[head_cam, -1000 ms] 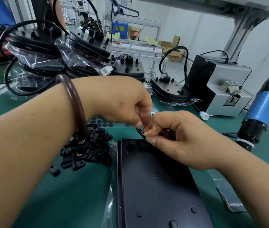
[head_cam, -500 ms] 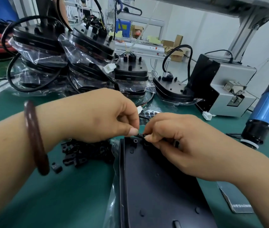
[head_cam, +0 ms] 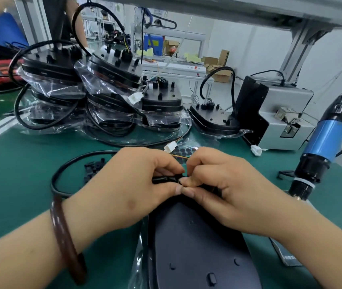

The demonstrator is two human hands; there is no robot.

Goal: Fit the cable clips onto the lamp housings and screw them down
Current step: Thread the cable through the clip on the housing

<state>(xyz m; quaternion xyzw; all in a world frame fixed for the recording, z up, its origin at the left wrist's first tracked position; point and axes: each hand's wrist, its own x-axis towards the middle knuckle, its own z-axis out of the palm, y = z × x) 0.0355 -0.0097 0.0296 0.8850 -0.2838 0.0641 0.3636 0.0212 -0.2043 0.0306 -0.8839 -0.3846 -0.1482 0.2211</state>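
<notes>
The left hand [head_cam: 128, 190] and the right hand [head_cam: 237, 192] both pinch the same bit of black cable [head_cam: 165, 180] in the middle of the frame; their fingertips meet there, and the fingers are curled tight round it; a clip may be on that bit, but it is too small and too hidden to tell. The pinched bit lies sideways, left to right across the frame; from the left hand the cable runs out in a big loop toward the left and goes under the left wrist. The lamp housing [head_cam: 197, 251] lies right under the hands, flat on the green mat [head_cam: 19, 184]; its long side runs from the hands down to the bottom edge of the frame, so the cable crosses its far end. I think the next move hangs on this: the cable has to go straight down onto that far end, and both hands are just as near. The loose clips [head_cam: 94, 165] sit in a little heap at the left, just past the left hand. The blue screwdriver [head_cam: 328, 138] is at the right edge, well apart, nearer the right hand; the screwing looks not yet begun.
</notes>
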